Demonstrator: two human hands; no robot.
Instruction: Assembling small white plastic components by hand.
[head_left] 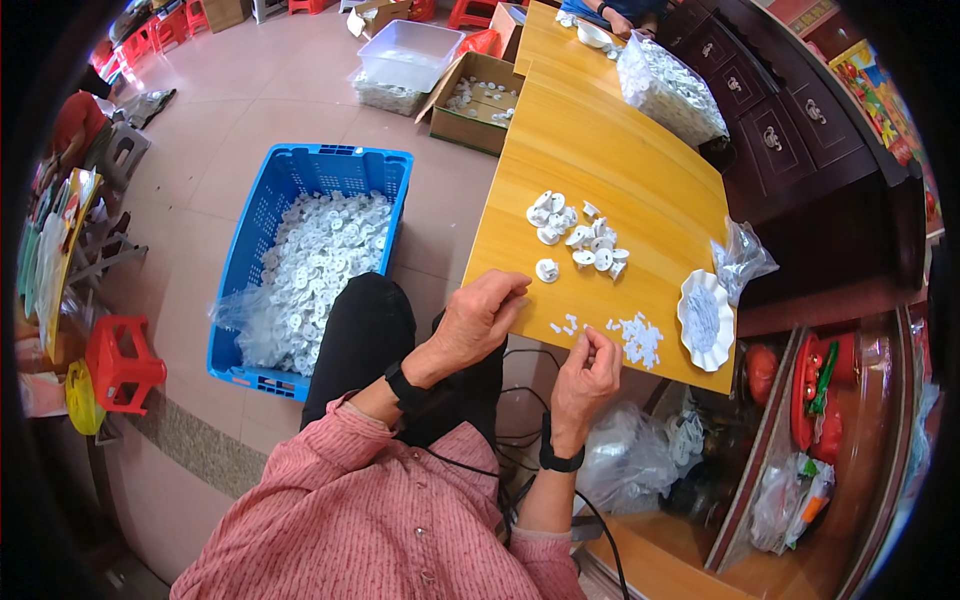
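Note:
My left hand (482, 318) is curled at the near left edge of the wooden table (590, 120), its fingers closed; whatever they hold is hidden. My right hand (588, 375) is also closed, thumb and fingers pinched together beside small white plastic pieces (641, 340) scattered on the tabletop. Nothing can be made out between those fingertips. Beyond both hands lies a group of round white plastic parts (598, 240), with a single round white part (546, 270) apart from them, nearest my left hand. A white scalloped dish (718, 362) full of small pieces stands at the right edge.
A blue crate (228, 235) heaped with white parts stands on the floor, left of my legs. A big clear bag of parts (668, 90) is at the table's far end, near another person's hand (622, 22). Drawers (775, 110) border the table's right; a red stool (122, 362) stands left.

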